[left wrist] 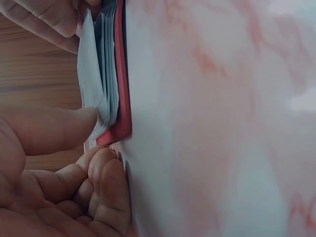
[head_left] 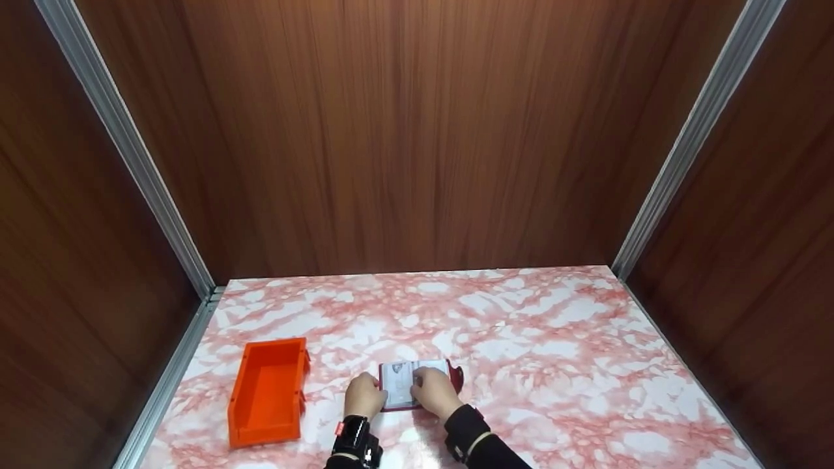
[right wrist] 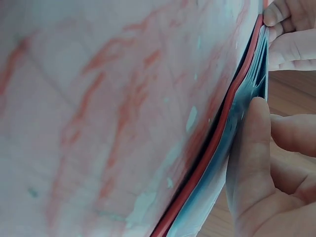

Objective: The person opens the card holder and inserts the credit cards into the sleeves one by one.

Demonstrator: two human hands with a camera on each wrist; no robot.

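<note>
A red card holder (head_left: 398,385) lies spread open on the table in the head view, with a stack of clear plastic sleeves (left wrist: 104,64) inside its cover. At its left edge my left hand (head_left: 365,395) pinches it, the thumb (left wrist: 74,129) on the sleeves and the other fingers curled by the cover's corner. My right hand (head_left: 435,392) reaches over the right half and pinches the sleeves near the middle, thumb (right wrist: 256,148) against them. A dark red strap tab (head_left: 457,376) sticks out at the right. What the right fingertips touch between the sleeves is partly hidden.
An orange bin (head_left: 266,392) stands on the table to the left of my hands. The table (head_left: 554,365) has a red and white marbled top. Brown wood-grain panels (head_left: 417,143) with metal corner profiles (head_left: 690,143) wall in the back and both sides.
</note>
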